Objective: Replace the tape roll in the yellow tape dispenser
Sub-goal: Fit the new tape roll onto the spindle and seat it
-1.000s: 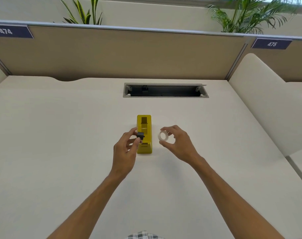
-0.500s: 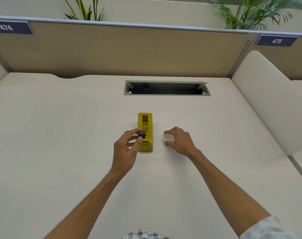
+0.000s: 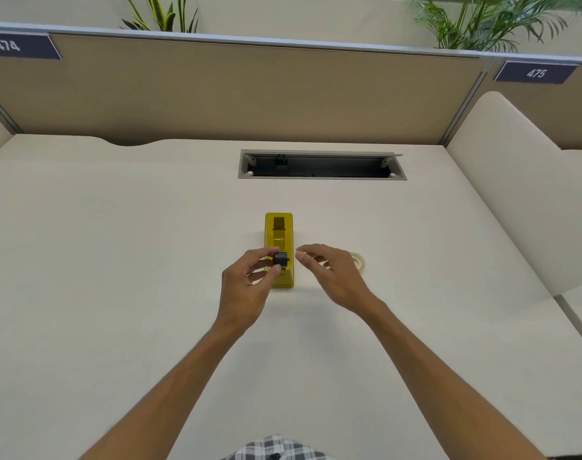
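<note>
The yellow tape dispenser (image 3: 279, 234) stands in the middle of the desk with its roll bay empty. My left hand (image 3: 250, 282) pinches a small dark grey spool core (image 3: 280, 258) between thumb and fingers, just above the dispenser's near end. A white tape roll (image 3: 358, 259) lies flat on the desk to the right of the dispenser, partly hidden behind my right hand (image 3: 332, 277). That hand hovers with its fingers spread and nothing in it, its fingertips close to the core.
A rectangular cable slot (image 3: 322, 165) is cut into the desk beyond the dispenser. A tan partition (image 3: 236, 91) closes the back and a cream divider (image 3: 522, 194) rises on the right. Labels 474 and 475 hang on the partition.
My right hand set the white tape roll down on the desk, let go and moved left toward the core. My left hand kept hold of the dark core over the dispenser.
</note>
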Tool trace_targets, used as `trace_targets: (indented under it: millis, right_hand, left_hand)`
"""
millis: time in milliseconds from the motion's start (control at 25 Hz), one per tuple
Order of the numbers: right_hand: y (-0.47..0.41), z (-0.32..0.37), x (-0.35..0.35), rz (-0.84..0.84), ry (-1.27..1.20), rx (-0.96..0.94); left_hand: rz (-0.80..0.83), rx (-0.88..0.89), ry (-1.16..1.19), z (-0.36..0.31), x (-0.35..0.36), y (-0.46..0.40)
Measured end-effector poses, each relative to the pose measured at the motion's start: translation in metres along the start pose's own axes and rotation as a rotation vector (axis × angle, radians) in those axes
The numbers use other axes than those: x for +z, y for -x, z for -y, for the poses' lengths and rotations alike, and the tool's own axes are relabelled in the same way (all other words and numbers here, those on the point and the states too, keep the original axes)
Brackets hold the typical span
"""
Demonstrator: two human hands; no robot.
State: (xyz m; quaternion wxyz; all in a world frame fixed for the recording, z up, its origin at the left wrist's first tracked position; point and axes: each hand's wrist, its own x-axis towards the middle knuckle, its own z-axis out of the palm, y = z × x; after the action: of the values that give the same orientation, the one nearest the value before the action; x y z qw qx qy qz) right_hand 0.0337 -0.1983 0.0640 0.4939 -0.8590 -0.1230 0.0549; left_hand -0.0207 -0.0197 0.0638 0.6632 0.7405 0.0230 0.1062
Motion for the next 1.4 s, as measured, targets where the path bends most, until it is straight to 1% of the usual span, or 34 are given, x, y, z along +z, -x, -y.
trace_targets:
  millis: [120,240,320,480,600,800,880,920,1000,1040,1080,1120,1160,1240,1320,1400]
  right_hand:
    - [0.009,0.017,0.006,0.054,-0.206,0.006]
    - [0.012,0.025,0.008,0.055,-0.334,0.030]
    - [0.013,0.028,0.008,0.068,-0.388,0.039]
    - [0.014,0.030,0.004,0.072,-0.381,0.039]
    - [0.015,0.031,0.003,0.072,-0.364,0.023]
    - [0.013,0.025,0.000,0.082,-0.353,0.025]
    - [0.011,0.014,-0.004,0.021,-0.251,0.053]
    - [0.010,0.006,-0.008,-0.038,-0.123,0.054]
    - [0.005,-0.014,-0.016,-0.124,0.291,0.035]
    - [0.003,-0.024,-0.021,-0.124,0.514,0.039]
    - [0.000,-0.034,-0.025,-0.105,0.686,0.067]
    - [-0.003,-0.044,-0.029,-0.080,0.798,0.114]
    - [-0.006,-0.051,-0.032,-0.054,0.863,0.170]
    - [-0.010,-0.062,-0.037,-0.003,0.916,0.262]
    - [-0.011,-0.070,-0.037,0.025,0.946,0.279]
    - [-0.012,-0.073,-0.037,0.005,0.949,0.261]
  left_hand:
    - [0.030,0.030,0.003,-0.003,0.003,0.002]
    - [0.055,0.067,-0.003,-0.006,0.004,0.004]
    - [0.049,0.057,0.002,-0.008,0.002,0.003]
    - [0.008,-0.033,-0.001,-0.007,-0.001,-0.002]
    - [0.033,-0.051,-0.017,-0.006,0.001,-0.003]
    - [0.066,-0.083,0.061,-0.003,0.001,-0.005]
    - [0.058,-0.100,0.072,-0.004,0.001,-0.005]
    - [0.054,-0.108,0.068,-0.004,0.001,-0.005]
    - [0.052,-0.127,0.058,-0.005,-0.001,-0.005]
    - [0.053,-0.138,0.050,-0.005,-0.001,-0.005]
    - [0.053,-0.145,0.041,-0.005,-0.001,-0.005]
    - [0.053,-0.148,0.033,-0.006,-0.001,-0.005]
    - [0.053,-0.148,0.027,-0.006,-0.001,-0.005]
    - [0.055,-0.146,0.014,-0.008,0.001,-0.003]
    - [0.059,-0.140,-0.002,-0.008,0.001,-0.002]
    - [0.059,-0.138,-0.010,-0.009,0.000,-0.003]
